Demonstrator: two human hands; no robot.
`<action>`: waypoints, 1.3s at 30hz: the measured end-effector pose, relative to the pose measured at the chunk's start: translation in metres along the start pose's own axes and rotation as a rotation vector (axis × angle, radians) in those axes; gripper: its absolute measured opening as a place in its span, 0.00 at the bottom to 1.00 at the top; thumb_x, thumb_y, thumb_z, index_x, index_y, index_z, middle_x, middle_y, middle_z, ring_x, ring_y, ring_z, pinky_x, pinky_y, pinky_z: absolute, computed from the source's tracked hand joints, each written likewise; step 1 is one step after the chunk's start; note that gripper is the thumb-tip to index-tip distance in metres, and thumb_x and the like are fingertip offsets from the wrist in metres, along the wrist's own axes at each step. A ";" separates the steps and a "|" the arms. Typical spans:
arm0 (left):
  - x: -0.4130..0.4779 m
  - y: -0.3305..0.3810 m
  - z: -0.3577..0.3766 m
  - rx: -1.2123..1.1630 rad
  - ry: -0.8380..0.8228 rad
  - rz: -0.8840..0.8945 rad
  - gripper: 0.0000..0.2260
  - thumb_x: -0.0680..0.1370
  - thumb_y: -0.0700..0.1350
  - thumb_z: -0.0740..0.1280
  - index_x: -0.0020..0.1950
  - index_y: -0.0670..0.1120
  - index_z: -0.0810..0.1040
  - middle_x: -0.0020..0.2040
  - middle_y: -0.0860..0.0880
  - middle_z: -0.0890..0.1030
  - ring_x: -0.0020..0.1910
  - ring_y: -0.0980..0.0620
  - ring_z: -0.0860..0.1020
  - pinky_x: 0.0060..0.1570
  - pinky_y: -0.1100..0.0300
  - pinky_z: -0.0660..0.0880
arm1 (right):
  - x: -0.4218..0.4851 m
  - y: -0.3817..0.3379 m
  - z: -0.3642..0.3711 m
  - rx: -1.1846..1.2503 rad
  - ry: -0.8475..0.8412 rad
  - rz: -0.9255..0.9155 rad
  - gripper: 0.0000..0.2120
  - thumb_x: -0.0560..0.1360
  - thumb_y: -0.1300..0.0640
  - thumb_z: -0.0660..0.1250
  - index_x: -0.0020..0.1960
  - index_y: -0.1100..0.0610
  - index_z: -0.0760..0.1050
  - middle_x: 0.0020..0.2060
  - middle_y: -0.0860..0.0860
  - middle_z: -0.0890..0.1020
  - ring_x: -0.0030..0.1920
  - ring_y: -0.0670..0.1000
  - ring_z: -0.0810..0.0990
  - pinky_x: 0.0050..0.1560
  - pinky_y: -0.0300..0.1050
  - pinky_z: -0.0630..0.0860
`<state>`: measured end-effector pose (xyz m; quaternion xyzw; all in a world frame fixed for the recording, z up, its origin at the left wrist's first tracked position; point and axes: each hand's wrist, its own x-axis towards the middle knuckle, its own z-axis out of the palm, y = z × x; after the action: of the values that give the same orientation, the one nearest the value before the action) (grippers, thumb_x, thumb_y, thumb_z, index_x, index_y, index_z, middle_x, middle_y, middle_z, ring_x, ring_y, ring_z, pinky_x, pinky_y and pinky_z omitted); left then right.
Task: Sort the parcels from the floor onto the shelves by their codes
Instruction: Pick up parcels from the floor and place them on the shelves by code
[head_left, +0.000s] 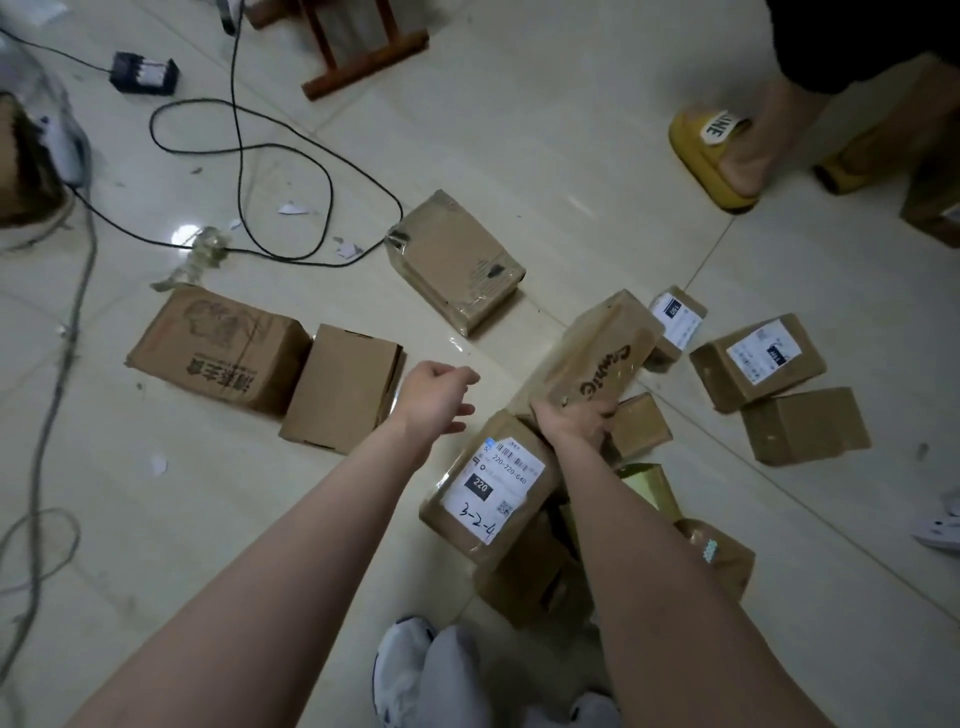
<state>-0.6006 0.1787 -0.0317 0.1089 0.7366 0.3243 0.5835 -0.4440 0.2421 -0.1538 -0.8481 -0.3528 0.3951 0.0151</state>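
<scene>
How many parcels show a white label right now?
3: the 3-2-4 parcel beside the right hand, the small parcel and the larger parcel right of the held parcel. Others may face down.

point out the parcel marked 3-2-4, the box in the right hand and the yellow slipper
parcel marked 3-2-4 (493, 488): head view, on its white label
printed box (597, 353): head view, on its printed face, above the right hand (574, 423)
yellow slipper (695, 155): head view, on its yellow outer edge
</scene>
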 end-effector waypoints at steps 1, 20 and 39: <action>-0.006 0.004 -0.001 -0.008 0.001 0.001 0.12 0.80 0.44 0.64 0.61 0.39 0.73 0.59 0.42 0.77 0.49 0.45 0.80 0.52 0.50 0.78 | -0.005 -0.001 -0.009 0.060 -0.011 0.013 0.53 0.67 0.40 0.76 0.76 0.64 0.48 0.69 0.63 0.68 0.65 0.64 0.73 0.59 0.53 0.73; -0.362 0.244 0.036 -0.149 -0.107 0.116 0.16 0.76 0.54 0.70 0.59 0.45 0.76 0.60 0.42 0.77 0.53 0.48 0.73 0.56 0.51 0.71 | -0.367 -0.013 -0.422 0.988 -0.139 -0.176 0.27 0.76 0.53 0.69 0.73 0.52 0.65 0.64 0.52 0.77 0.62 0.53 0.77 0.60 0.58 0.76; -0.630 0.328 0.145 -0.049 -0.545 0.396 0.43 0.57 0.60 0.76 0.67 0.43 0.69 0.59 0.44 0.81 0.49 0.51 0.81 0.43 0.56 0.78 | -0.562 0.054 -0.621 1.489 0.155 -0.414 0.41 0.60 0.42 0.74 0.70 0.56 0.70 0.64 0.58 0.79 0.63 0.58 0.78 0.55 0.55 0.77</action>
<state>-0.3514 0.1415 0.6481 0.3187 0.5099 0.4078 0.6871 -0.2359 0.0155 0.6272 -0.5564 -0.1433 0.4568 0.6791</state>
